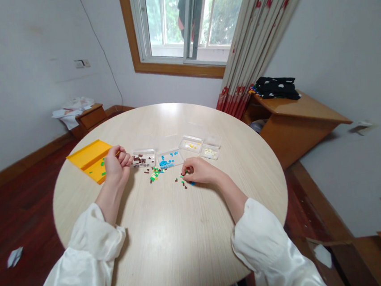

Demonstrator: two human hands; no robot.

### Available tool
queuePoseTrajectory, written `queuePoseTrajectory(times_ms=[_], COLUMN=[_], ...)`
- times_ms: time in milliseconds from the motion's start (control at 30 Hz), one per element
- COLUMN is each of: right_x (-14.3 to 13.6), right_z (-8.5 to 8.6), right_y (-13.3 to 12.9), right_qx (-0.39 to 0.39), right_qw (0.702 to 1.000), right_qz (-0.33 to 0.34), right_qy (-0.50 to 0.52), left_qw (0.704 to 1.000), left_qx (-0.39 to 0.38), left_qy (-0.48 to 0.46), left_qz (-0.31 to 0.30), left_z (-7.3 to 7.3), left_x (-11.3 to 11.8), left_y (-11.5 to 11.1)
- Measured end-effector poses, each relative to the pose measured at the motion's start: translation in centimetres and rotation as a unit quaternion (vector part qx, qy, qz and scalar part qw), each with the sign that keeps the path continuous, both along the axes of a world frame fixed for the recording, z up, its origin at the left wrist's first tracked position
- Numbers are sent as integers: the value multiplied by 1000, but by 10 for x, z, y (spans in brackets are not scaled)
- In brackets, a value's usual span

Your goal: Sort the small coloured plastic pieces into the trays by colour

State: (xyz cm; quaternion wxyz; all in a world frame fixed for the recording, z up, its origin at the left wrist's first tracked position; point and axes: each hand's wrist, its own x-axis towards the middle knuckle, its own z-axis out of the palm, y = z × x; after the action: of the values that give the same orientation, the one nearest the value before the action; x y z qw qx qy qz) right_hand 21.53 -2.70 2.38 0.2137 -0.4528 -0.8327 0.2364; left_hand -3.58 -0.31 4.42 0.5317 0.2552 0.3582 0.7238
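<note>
My left hand (116, 162) is curled closed between a yellow box (88, 149) and a clear box of brown bricks (141, 159). What its fingers hold, if anything, cannot be made out. My right hand (198, 171) is pinched closed, fingertips down by a few loose small green and brown bricks (182, 183). Anything between those fingertips is too small to name. A blue brick (192, 183) shows just under this hand. Left of it lies a pile of green, yellow and brown bricks (156, 174). Several green bricks lie in the yellow box.
Behind my hands stand a clear tray of blue bricks (170, 159), a clear box with yellow bricks (191, 144) and one with pale bricks (209, 152). All rest on a round wooden table (172, 234). A brown cabinet (293, 128) stands beyond its right edge.
</note>
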Motion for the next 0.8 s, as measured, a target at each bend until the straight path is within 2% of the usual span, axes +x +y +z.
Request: queuePoseTrajectory(times_ms=[167,300,367,500,567,700,800], right_x=[-2,-3,-3,-2,-3,-4,-5], right_z=[-3,-5,-6,-7,-8,-8,-8], right_y=[1,1,2,4,4,4,4], right_qx=[-12,-14,-14,-13,-12,-2,8], right_qw=[1000,1000,1000,1000,1000,1000,1000], right_qz=[14,22,25,16,9,3,1], right_qy=[10,11,9,14,19,24,26], left_qw=[978,922,892,866,861,852,840], left_qx=[44,39,40,46,46,40,28], left_qy=[200,384,448,489,498,517,530], left_qz=[-32,-32,-46,-92,-93,-68,-110], left_z=[-3,-5,-9,-17,-19,-13,-7], left_x=[17,22,23,24,25,23,17], left_y=[-6,-8,-8,-6,-5,-6,-7])
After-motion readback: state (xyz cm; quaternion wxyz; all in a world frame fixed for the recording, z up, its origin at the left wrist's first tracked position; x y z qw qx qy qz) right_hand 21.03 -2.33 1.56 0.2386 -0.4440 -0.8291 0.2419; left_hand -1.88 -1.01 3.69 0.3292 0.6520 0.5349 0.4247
